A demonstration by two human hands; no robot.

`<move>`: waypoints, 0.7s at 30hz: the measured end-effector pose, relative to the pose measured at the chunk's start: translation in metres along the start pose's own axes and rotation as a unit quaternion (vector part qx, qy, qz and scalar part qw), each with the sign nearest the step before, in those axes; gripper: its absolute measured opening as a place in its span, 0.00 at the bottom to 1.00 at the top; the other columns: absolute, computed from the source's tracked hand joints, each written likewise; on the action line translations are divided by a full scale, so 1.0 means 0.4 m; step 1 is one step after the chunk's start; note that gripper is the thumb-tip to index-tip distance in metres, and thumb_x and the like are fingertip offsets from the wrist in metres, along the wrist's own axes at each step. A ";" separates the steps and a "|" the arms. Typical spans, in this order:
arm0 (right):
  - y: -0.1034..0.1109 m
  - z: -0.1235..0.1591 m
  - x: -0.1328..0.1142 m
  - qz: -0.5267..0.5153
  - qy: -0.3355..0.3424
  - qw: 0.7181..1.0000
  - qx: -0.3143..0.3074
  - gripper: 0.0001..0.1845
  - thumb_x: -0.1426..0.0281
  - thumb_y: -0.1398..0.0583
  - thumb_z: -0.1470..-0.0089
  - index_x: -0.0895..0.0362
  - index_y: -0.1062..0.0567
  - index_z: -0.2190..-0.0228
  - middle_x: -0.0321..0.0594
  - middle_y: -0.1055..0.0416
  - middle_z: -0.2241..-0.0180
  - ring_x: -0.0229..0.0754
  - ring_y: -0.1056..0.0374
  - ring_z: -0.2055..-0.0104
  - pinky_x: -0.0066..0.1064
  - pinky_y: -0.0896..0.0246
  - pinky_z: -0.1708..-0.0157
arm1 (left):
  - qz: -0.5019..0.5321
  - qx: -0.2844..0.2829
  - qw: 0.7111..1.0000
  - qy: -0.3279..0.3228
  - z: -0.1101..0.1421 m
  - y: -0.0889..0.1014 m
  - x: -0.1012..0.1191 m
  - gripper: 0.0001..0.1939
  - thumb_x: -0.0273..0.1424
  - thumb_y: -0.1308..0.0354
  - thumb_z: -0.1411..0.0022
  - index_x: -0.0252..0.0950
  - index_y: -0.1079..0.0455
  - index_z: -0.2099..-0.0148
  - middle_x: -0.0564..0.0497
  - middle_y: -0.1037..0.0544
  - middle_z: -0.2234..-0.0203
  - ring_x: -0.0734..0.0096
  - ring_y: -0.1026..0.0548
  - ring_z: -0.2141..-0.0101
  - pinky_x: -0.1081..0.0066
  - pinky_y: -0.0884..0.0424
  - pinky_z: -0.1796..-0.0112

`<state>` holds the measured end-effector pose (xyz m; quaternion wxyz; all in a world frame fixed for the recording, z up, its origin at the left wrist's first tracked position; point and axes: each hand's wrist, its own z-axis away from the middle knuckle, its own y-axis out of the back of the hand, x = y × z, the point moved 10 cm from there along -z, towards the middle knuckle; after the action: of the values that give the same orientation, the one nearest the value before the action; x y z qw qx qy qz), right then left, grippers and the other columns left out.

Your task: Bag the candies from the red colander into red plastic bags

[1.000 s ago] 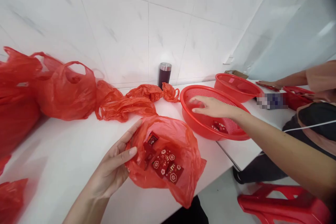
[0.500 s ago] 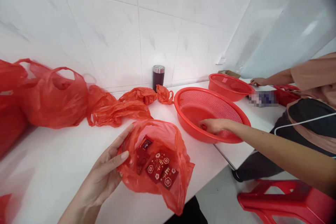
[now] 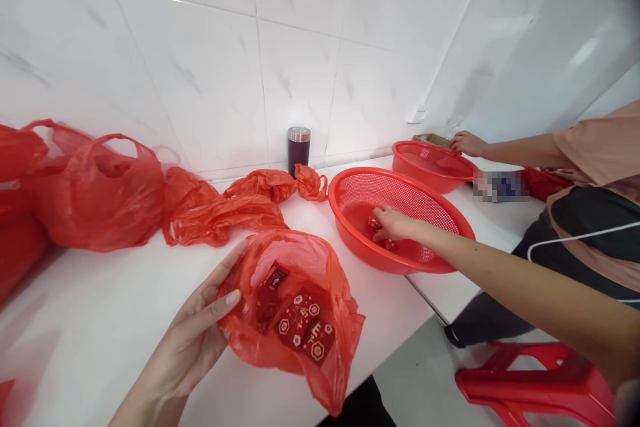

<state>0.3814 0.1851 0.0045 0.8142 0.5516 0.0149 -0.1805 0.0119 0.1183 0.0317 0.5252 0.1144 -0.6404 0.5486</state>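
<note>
Several small red packets (image 3: pixel 300 330) already lie inside the open red plastic bag (image 3: pixel 320 267) on the white table (image 3: pixel 115 307), just left of the big red colander basket (image 3: pixel 445 260), while a few more packets are in that basket. The left hand (image 3: pixel 200 330) pinches the bag's rim, holding its mouth open. The right hand (image 3: pixel 393 225), down in the basket, is curled around red packets (image 3: pixel 374 221).

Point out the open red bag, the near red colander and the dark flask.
open red bag (image 3: pixel 327 280): head view, on its right wall.
near red colander (image 3: pixel 405 197): head view, on its perforated back wall.
dark flask (image 3: pixel 299 150): head view, on its dark body.
</note>
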 end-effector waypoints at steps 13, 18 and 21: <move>0.176 0.128 -0.213 -0.145 0.180 0.969 0.090 0.05 0.68 0.50 0.39 0.53 0.38 0.60 0.37 0.29 0.66 0.36 0.28 0.66 0.26 0.35 0.66 | -0.006 -0.015 1.000 -0.017 0.013 0.004 0.026 0.30 0.27 0.47 0.36 0.56 0.44 0.35 0.59 0.45 0.34 0.59 0.38 0.39 0.73 0.26 0.53; 0.230 0.177 -0.335 -0.022 0.241 0.959 0.148 0.14 0.70 0.44 0.44 0.51 0.34 0.54 0.38 0.28 0.59 0.37 0.28 0.66 0.25 0.36 0.68 | 0.003 -0.017 1.000 -0.014 0.013 0.005 0.023 0.29 0.26 0.47 0.36 0.55 0.42 0.36 0.59 0.44 0.34 0.60 0.37 0.40 0.72 0.27 0.52; 0.172 0.121 -0.291 0.095 0.167 0.973 0.125 0.25 0.76 0.39 0.53 0.51 0.31 0.52 0.43 0.27 0.58 0.37 0.29 0.72 0.25 0.38 0.75 | 0.003 -0.026 1.000 -0.005 0.015 0.000 0.018 0.29 0.27 0.46 0.36 0.55 0.42 0.36 0.58 0.44 0.34 0.60 0.37 0.40 0.71 0.29 0.50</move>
<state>0.2854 0.1961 0.1109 0.7381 0.6704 0.0758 -0.0080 0.0055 0.1166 0.0384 0.5230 0.1016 -0.6576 0.5327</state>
